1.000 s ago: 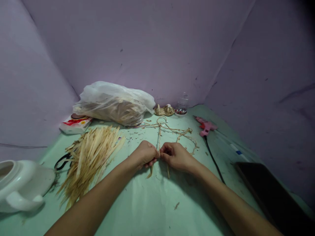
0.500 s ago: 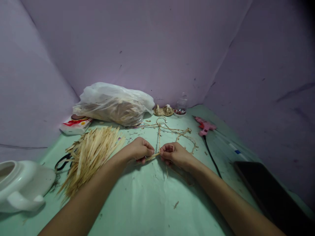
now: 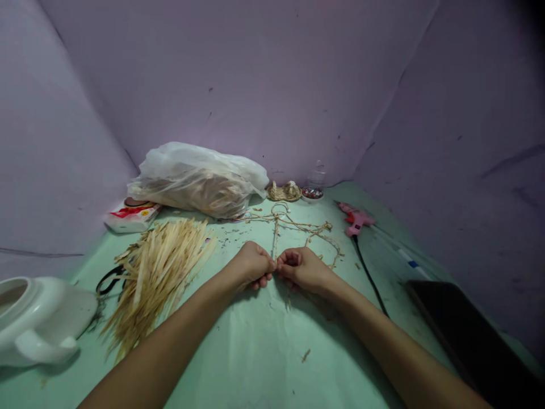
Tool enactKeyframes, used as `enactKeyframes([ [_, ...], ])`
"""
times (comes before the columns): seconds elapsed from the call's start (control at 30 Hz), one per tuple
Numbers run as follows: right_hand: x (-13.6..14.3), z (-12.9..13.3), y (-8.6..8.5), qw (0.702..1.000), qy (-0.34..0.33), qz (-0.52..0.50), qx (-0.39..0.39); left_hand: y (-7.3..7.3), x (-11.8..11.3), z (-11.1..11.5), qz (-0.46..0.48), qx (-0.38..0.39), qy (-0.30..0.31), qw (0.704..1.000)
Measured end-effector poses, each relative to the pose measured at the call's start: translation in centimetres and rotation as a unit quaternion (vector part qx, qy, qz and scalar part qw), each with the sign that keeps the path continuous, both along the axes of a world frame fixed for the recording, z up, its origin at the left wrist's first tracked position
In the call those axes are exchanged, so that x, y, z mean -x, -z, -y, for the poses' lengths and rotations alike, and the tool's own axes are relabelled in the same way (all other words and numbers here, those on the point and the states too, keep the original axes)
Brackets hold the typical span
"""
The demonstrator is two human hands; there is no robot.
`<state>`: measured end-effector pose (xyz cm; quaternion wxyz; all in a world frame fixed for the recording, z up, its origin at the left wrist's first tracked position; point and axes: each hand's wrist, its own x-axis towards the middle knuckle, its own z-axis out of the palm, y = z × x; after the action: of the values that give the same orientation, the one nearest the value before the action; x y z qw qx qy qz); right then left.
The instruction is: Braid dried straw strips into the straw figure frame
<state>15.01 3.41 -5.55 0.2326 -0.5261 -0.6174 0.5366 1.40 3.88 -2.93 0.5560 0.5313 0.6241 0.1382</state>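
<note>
A thin twisted cord of straw-coloured fibre (image 3: 276,236) runs from the back of the table down to my fingers. My left hand (image 3: 255,267) pinches at its near end, thumb against fingertips. Close beside it, almost touching, my right hand (image 3: 300,270) pinches the same spot. The fingers hide most of the held end. More of the cord lies in loose loops (image 3: 317,228) behind my right hand. Left of my left arm, a fanned bundle of dry flat fibre strips (image 3: 162,272) rests on the green table (image 3: 251,363).
Black-handled scissors (image 3: 109,279) lie partly under the strips. At far left is a white ceramic pot (image 3: 46,318). A filled plastic bag (image 3: 200,179) and woven piece (image 3: 284,192) sit along the wall. On the right are a pink glue gun (image 3: 356,218) and a dark phone-like slab (image 3: 464,329).
My left hand has shifted slightly right and turned, closing in on my right hand. The pale strip that showed between them is now hidden. My right hand has barely moved.
</note>
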Motion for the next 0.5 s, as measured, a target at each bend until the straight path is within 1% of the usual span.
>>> enactKeyframes([
  [0.07, 0.0, 0.3, -0.3, 0.994, -0.014, 0.075, -0.081, 0.7, 0.0, -0.1, -0.053, -0.017, 0.011, 0.998],
  [0.13, -0.1, 0.6, -0.8, 0.971, -0.03, 0.16, -0.176, 1.3, 0.2, -0.3, -0.088, -0.067, 0.028, 0.993],
  [0.2, -0.2, 0.8, -1.4, 0.943, -0.041, 0.235, -0.233, 1.9, 0.4, -0.3, -0.095, -0.129, 0.042, 0.986],
  [0.27, -0.3, 1.0, -2.1, 0.921, -0.045, 0.297, -0.248, 2.3, 0.5, -0.3, -0.088, -0.159, 0.052, 0.982],
  [0.33, -0.4, 1.2, -2.7, 0.909, -0.038, 0.34, -0.237, 2.4, 0.4, -0.2, -0.076, -0.156, 0.048, 0.984],
  [0.4, -0.3, 1.5, -3.3, 0.909, -0.034, 0.359, -0.212, 2.0, 0.1, -0.1, -0.056, -0.133, 0.031, 0.989],
  [0.5, 0.5, 2.3, -3.8, 0.905, -0.032, 0.377, -0.195, 0.9, -0.4, 0.2, -0.011, -0.064, -0.017, 0.998],
])
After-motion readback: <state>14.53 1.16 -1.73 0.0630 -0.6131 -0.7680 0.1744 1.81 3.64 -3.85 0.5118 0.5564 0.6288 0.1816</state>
